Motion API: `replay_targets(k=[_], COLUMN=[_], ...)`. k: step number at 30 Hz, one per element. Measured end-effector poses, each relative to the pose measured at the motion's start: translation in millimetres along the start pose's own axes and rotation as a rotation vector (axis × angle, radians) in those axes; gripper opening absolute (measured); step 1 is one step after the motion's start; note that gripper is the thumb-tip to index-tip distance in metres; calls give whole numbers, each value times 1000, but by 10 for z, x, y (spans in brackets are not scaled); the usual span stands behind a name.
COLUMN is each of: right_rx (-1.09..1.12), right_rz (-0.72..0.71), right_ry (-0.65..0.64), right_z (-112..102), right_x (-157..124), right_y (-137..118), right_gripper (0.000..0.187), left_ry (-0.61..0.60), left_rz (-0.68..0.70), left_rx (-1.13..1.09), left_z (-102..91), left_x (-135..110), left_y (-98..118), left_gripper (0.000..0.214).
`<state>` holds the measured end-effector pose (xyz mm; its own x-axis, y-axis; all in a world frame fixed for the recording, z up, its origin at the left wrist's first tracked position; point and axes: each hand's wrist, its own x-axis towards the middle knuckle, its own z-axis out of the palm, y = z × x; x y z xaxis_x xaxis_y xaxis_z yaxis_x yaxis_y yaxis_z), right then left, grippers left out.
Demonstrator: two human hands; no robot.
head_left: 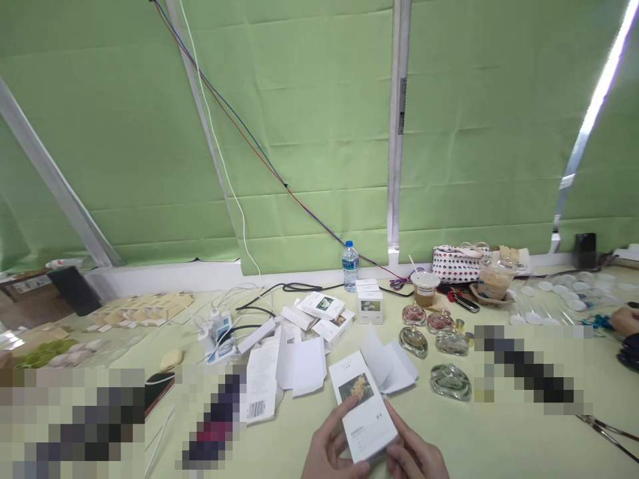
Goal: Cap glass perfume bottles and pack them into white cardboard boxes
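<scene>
Head view: my left hand and right hand close their grip round the near end of the white box, folded white card beyond; I judge this as handling that end, next calling for steady left support and light right-finger pressure.

1. The box is white, narrow and rectangular. Its printed face looks upward.
2. On this face there is a dark photo with a yellow-orange flower; under it stand small lines of dark text, too small to read.
3. The box lies slantwise, its upper end pointing toward the bottle and a little to the left of it.
4. It is held between the left hand and the right hand, well nearer than the bottle.
</scene>
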<state>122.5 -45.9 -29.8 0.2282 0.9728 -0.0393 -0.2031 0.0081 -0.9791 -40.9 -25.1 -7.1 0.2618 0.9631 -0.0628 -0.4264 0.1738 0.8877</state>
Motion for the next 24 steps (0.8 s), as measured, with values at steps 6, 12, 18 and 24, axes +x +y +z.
replay_targets(k=[6,12,18,24], right_rx=[1,9,-6,36], right_rz=[47,-13,-106,-211], right_ry=[18,-2,7,-63], right_z=[-13,-20,-20,-74], right_x=[29,36,15,89], right_y=[110,107,92,135], right_gripper=[71,78,68,56], left_ry=[1,-8,-30,22], left_rz=[27,20,164,358], left_rx=[123,70,129,254], left_z=[2,34,42,58], left_x=[-7,-3,4,24], left_y=[-12,31,83,-119], left_gripper=[88,93,64,36])
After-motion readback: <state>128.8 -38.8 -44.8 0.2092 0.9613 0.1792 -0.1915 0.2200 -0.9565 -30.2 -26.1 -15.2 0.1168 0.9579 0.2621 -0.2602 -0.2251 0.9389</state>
